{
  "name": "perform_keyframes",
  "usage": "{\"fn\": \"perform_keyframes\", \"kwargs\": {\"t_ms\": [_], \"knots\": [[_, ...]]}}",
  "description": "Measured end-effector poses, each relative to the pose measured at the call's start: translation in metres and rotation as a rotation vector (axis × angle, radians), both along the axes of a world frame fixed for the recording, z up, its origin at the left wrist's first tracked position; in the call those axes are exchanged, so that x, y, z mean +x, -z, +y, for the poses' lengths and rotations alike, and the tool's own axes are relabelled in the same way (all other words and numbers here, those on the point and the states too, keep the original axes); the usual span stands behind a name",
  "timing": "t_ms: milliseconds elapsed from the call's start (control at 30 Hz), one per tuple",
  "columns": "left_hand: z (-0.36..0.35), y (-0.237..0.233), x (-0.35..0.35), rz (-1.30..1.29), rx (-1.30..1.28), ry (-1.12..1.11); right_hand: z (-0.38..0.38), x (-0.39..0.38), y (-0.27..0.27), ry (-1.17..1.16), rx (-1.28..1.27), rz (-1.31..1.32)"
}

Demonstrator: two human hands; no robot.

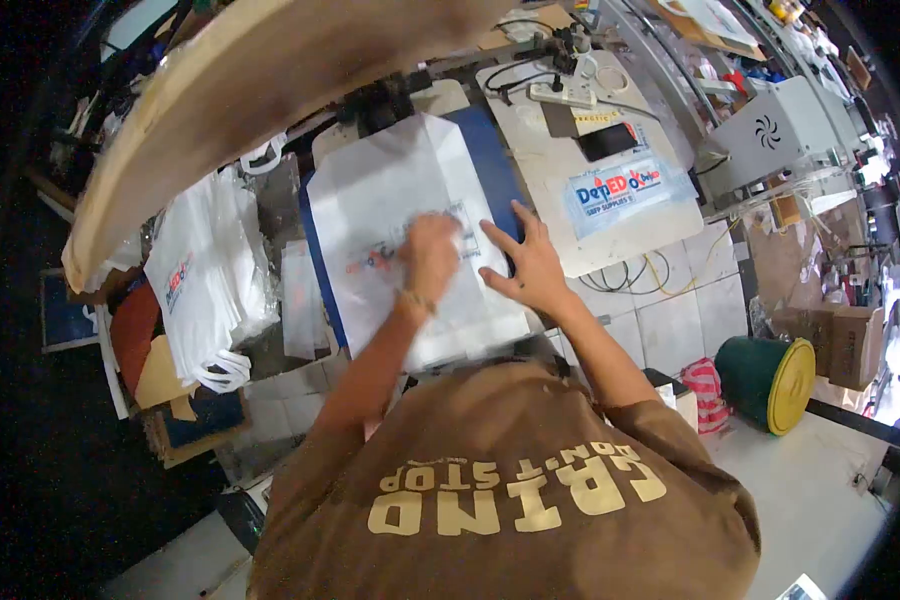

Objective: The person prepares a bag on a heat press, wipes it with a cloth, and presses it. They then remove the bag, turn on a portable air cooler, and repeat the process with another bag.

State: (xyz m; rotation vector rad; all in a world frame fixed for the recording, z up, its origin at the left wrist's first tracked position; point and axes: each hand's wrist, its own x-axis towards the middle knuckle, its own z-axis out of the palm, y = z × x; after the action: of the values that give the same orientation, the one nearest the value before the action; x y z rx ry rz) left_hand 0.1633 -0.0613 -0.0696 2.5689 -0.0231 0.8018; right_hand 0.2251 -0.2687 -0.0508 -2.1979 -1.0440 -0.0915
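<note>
view: head cam, looking down past your brown shirt (500,490) at the bench
left hand: your left hand (430,250) sits on the white bag (400,190), over its middle. It is motion-blurred and looks loosely bunched, but I cannot tell how the fingers are set, nor whether it grips anything.
right hand: your right hand (532,268) lies flat and wide, fingers spread, palm down. It rests at the bag's right edge, fingertips reaching onto the blue platen (492,150), and holds nothing.
hand spacing: close together, not touching
white bag: laid flat on the blue platen and covering most of it, with blue showing along the left and right edges
print: red and blue logo (370,262) on the bag, just left of your left hand. It is partly covered and too smeared to read.
stack: pile of white bags (205,270) to the left of the platen, handles hanging at the near end, with a small logo on the top one
second platen: pale board (570,230) just right of the blue one, with a clear sheet reading DepED (620,185) on top
overhead: wooden board (220,100) tilted up across the top left of the view
power strip: white strip (568,93) behind the pale board, with cables plugged in
far right: grey box with fan grille (780,130)
floor: green bucket with yellow lid (770,382) lying on its side to your right, with a cardboard box (852,345) just past it
</note>
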Motion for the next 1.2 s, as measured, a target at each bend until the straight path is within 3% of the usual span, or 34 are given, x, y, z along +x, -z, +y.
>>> {"fn": "perform_keyframes", "kwargs": {"t_ms": [33, 67, 167, 267, 333, 400, 600, 733, 800, 1067, 1100, 1200], "knots": [[-0.012, -0.003, -0.009, 0.006, -0.014, 0.167, 0.001, 0.001, 0.0, -0.004, -0.006, 0.027], [-0.007, -0.006, -0.001, 0.001, -0.011, 0.176, 0.0, 0.0, 0.0, -0.006, -0.015, 0.063], [0.016, -0.015, 0.022, -0.001, -0.01, -0.012, 0.0, -0.002, 0.001, 0.018, -0.022, 0.051], [0.003, -0.007, 0.009, 0.03, -0.017, 0.056, -0.001, -0.006, 0.001, 0.015, -0.012, 0.048], [0.0, -0.026, 0.007, 0.063, -0.008, 0.079, 0.001, 0.0, -0.002, 0.02, -0.019, 0.031], [0.018, -0.025, 0.024, -0.022, -0.007, -0.017, 0.0, -0.003, -0.002, 0.035, -0.012, 0.084], [0.014, -0.019, 0.02, 0.043, 0.063, 0.02, 0.001, -0.003, -0.001, 0.043, -0.004, 0.029], [0.015, -0.022, 0.017, -0.048, 0.096, -0.045, 0.003, -0.003, -0.002, 0.041, 0.012, 0.083], [0.012, -0.025, 0.01, 0.095, 0.081, -0.012, 0.002, -0.001, -0.002, 0.038, -0.012, 0.066], [0.02, -0.004, 0.02, 0.056, 0.13, -0.093, 0.003, -0.001, -0.005, 0.046, -0.009, 0.069], [0.022, -0.026, 0.026, 0.108, 0.052, -0.09, 0.003, -0.005, -0.006, 0.044, 0.0, 0.08], [0.006, -0.001, 0.011, 0.078, 0.15, -0.142, 0.002, -0.002, 0.002, 0.03, -0.012, 0.054]]}}
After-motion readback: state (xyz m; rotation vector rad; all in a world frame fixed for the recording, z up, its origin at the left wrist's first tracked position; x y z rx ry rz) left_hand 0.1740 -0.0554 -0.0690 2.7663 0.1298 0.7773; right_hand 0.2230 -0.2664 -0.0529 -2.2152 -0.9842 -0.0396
